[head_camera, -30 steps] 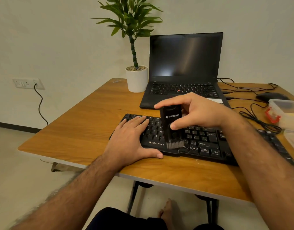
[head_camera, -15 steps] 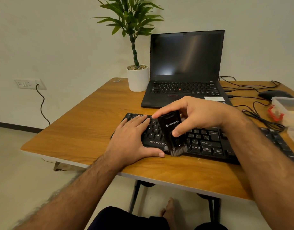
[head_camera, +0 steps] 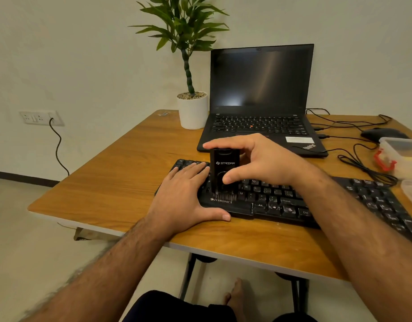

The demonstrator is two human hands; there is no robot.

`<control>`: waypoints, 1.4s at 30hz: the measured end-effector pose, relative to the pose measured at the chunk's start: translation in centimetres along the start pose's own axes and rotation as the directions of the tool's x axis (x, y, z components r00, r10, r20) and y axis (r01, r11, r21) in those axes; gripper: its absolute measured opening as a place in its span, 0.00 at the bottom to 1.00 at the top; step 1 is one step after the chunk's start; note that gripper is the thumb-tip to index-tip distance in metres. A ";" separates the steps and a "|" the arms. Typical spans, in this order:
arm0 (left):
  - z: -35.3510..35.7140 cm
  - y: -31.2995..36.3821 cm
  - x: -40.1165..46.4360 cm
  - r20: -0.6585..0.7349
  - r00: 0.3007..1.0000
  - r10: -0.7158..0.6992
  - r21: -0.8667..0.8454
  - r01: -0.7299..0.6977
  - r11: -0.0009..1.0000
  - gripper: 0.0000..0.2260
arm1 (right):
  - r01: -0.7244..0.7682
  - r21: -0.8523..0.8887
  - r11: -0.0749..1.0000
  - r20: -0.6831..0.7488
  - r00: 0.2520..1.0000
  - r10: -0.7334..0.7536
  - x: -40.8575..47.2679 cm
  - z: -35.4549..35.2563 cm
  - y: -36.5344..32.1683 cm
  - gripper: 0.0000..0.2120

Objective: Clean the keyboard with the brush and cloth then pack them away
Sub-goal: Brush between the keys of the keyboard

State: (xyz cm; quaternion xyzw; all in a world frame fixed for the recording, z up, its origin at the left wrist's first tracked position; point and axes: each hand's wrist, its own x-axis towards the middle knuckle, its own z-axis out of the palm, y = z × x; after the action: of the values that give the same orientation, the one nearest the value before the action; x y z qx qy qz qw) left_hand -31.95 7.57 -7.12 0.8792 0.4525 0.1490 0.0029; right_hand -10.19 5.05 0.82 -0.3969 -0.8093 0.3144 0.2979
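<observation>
Right hand [head_camera: 258, 159] grip closed on upright brush [head_camera: 224, 170], bristles on keyboard [head_camera: 281, 201], left hand [head_camera: 184, 194] flat, fingers straight on keys

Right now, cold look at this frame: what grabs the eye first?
The right hand at centre, gripping a black brush upright with its bristles down on the black keyboard. The left hand lies flat on the keyboard's left end, thumb along its front edge. Behind them, an open laptop with a dark screen stands beside a potted plant at the table's far side.
</observation>
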 end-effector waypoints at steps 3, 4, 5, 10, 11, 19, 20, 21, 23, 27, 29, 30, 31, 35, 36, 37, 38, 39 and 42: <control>-0.2 0.2 -0.1 0.015 1.000 -0.013 0.006 0.013 1.000 0.57 | -0.051 0.012 0.999 0.111 0.993 0.049 -0.5 -1.2 -0.3 0.29; -0.4 0.4 -0.1 0.020 1.000 -0.021 0.002 0.021 1.000 0.58 | -0.072 0.015 0.997 0.145 0.987 0.069 -0.6 -1.7 -0.3 0.29; -0.5 0.5 -0.2 0.023 0.999 -0.029 -0.002 0.029 1.000 0.59 | -0.098 0.025 0.995 0.177 0.980 0.092 -0.7 -2.0 -0.2 0.29; -0.6 0.5 -0.3 0.028 0.999 -0.038 0.002 0.037 0.999 0.60 | -0.138 0.113 0.984 0.210 0.971 0.112 -1.0 -2.7 0.7 0.29; -0.6 0.6 -0.3 0.028 0.999 -0.036 0.006 0.036 0.999 0.60 | -0.139 0.143 0.980 0.193 0.975 0.110 -1.0 -2.5 0.8 0.30; -0.6 0.7 -0.3 0.036 0.999 -0.038 0.015 0.038 0.999 0.60 | -0.097 -0.270 0.958 -0.276 0.961 0.020 -0.4 -2.3 1.8 0.31; -0.6 0.6 -0.3 0.037 0.999 -0.037 0.016 0.037 0.999 0.60 | -0.102 -0.269 0.958 -0.312 0.950 0.013 -0.4 -2.4 1.8 0.31; -0.6 0.6 -0.4 0.036 0.999 -0.036 0.018 0.035 0.999 0.59 | -0.098 -0.252 0.963 -0.334 0.943 0.009 -0.5 -2.5 1.9 0.30; -0.5 0.7 -0.3 0.024 0.999 -0.025 0.017 0.025 1.000 0.59 | -0.086 -0.171 0.981 -0.335 0.942 0.024 -0.6 -2.7 2.0 0.29; -0.7 0.9 -0.1 0.022 1.000 0.021 0.046 -0.022 0.999 0.59 | -0.101 0.001 0.995 -0.067 0.993 0.101 -0.4 -2.6 2.0 0.27; -0.8 1.2 0.0 0.035 0.998 0.042 0.071 -0.045 0.996 0.59 | -0.114 -0.118 0.986 -0.044 0.993 0.109 -0.3 -2.2 2.2 0.27; -0.8 1.5 0.1 0.042 0.998 0.053 0.079 -0.056 0.995 0.60 | -0.117 -0.186 0.976 -0.108 0.989 0.098 -0.2 -2.2 2.2 0.27; -0.7 1.8 0.3 0.048 0.997 0.061 0.085 -0.065 0.994 0.60 | -0.124 -0.243 0.962 -0.194 0.978 0.077 -0.2 -2.3 2.3 0.28; -0.4 3.3 0.9 0.049 0.996 0.076 0.103 -0.080 0.991 0.59 | -0.105 -0.153 0.983 -0.269 0.961 0.061 -0.6 -3.2 2.8 0.28; -0.4 3.5 1.0 0.051 0.996 0.078 0.115 -0.084 0.990 0.59 | -0.093 -0.075 0.993 -0.206 0.976 0.076 -0.6 -3.2 2.8 0.28; -0.4 3.7 1.1 0.053 0.995 0.082 0.124 -0.088 0.988 0.58 | -0.089 -0.023 0.996 -0.152 0.985 0.085 -0.7 -3.1 2.9 0.28; -0.4 3.8 1.2 0.054 0.995 0.083 0.127 -0.089 0.988 0.58 | -0.090 -0.017 0.996 -0.125 0.988 0.087 -0.7 -3.0 3.0 0.28; -0.3 3.8 1.2 0.052 0.996 0.077 0.124 -0.083 0.989 0.58 | -0.097 -0.053 0.994 -0.134 0.987 0.090 -0.6 -2.9 3.1 0.28; -0.1 3.9 1.0 0.046 0.998 0.051 0.100 -0.056 0.993 0.58 | -0.167 -0.373 0.913 -0.312 0.949 0.046 -0.3 -2.9 3.4 0.30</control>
State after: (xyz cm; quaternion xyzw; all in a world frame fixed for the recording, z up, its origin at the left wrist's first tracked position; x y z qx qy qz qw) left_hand -28.36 6.09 -6.19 0.8931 0.4356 0.1066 -0.0360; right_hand -6.38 7.27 0.07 -0.5352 -0.7790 0.0974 0.3117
